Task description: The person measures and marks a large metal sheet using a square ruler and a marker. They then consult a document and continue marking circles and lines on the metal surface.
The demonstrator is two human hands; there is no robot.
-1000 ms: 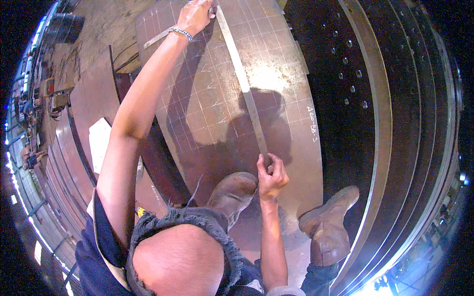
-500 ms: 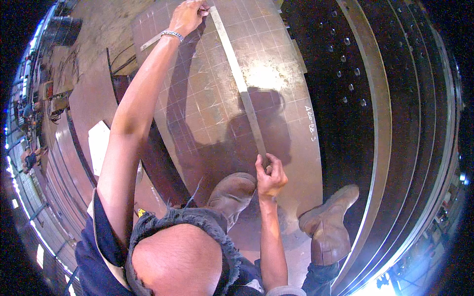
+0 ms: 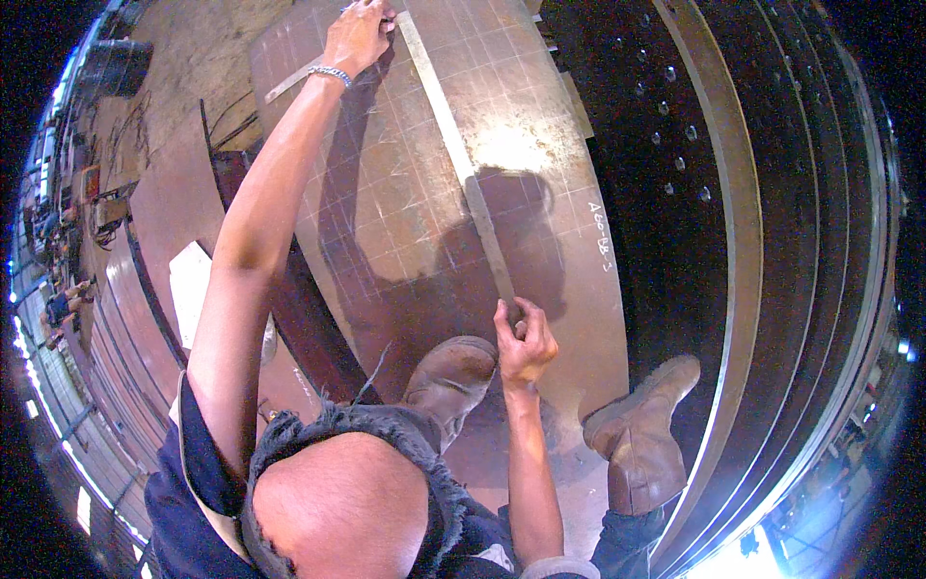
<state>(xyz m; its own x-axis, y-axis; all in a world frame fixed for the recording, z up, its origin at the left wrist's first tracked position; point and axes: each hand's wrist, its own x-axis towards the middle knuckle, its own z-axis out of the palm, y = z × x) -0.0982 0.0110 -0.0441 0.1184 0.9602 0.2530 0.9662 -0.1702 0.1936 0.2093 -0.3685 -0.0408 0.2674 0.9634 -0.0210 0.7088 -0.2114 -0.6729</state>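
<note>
A long steel square lies flat on a brown steel plate scribed with a grid of pale lines. Its long blade runs from the far end of the plate toward me, and the short blade shows left of my wrist. At the far corner, my left hand, with a chain bracelet at the wrist, has its fingers pinched together; whatever they hold is too small to make out. My right hand grips the near end of the long blade between thumb and fingers.
My two boots rest on the plate, and my bare knee shows through torn trousers. Dark steel with rows of holes and a curved-looking flange stand at the right. A white sheet lies left.
The plate and square have shifted slightly left in the view. My left hand has moved a little left and up, its fingers still pinched. My right hand keeps its grip on the near end.
</note>
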